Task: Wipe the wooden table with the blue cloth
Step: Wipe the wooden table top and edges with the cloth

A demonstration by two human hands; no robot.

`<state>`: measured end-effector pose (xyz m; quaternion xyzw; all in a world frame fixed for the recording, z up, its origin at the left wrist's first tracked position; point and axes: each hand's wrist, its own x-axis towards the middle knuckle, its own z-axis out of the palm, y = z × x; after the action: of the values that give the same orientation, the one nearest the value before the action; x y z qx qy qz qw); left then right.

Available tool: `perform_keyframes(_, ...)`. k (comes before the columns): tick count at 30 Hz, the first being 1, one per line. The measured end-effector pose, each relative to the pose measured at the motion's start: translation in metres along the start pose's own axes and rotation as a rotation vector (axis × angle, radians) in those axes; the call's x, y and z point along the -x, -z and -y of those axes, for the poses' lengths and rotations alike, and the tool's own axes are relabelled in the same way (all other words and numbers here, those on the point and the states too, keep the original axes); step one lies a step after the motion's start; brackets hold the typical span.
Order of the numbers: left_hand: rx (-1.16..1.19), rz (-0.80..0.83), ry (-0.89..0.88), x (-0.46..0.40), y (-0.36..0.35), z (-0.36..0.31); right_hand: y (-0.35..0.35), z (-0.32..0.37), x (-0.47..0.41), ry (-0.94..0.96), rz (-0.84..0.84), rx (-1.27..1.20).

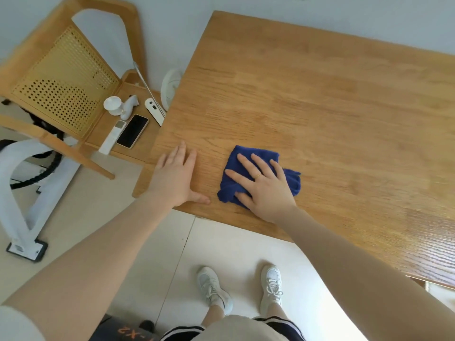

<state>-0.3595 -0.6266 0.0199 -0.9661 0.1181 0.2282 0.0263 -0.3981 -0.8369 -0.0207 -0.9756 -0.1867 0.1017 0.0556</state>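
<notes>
Pressing the blue cloth (261,175) onto the wooden bench (307,107), the right hand (266,185) is lying flat, grip spread; beside the cloth, the left hand (174,178) is resting with fingers extended.

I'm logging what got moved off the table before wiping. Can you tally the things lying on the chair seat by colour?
White: 4: remote, small round dish, figurine-like piece, slim bar-shaped device
Black: 1: phone
Total: 5 on the chair seat
</notes>
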Motion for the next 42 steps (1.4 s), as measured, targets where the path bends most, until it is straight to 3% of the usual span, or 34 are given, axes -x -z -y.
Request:
perform_keyframes(7, 0.061, -0.036, -0.052, 0.0, -0.008, 0.01, 0.013, 0.003, -0.058, -0.293, -0.081, -0.04)
perform_keyframes(10, 0.063, -0.057, -0.056, 0.0, -0.009, 0.01, 0.002, 0.027, -0.034, -0.217, -0.134, -0.018)
perform_keyframes(16, 0.06, -0.066, -0.074, -0.001, -0.008, 0.013, 0.001, 0.028, -0.031, 0.053, -0.04, -0.008)
perform_keyframes(23, 0.087, -0.076, -0.101, -0.001, -0.012, 0.019, 0.021, 0.018, -0.109, -0.21, -0.057, -0.056)
perform_keyframes(28, 0.047, -0.057, -0.161, -0.005, 0.013, 0.045, 0.013, 0.03, -0.082, 0.029, -0.061, 0.008)
perform_keyframes(34, 0.009, 0.041, -0.063, -0.002, 0.009, 0.061, 0.01, 0.03, -0.081, 0.307, 0.015, 0.051)
perform_keyframes(39, 0.131, 0.005, -0.075, -0.004, 0.003, 0.067, 0.022, 0.037, -0.14, 0.047, -0.02, 0.001)
perform_keyframes(42, 0.224, 0.027, -0.098, -0.001, 0.005, 0.074, 0.021, 0.053, -0.14, -0.012, -0.038, 0.034)
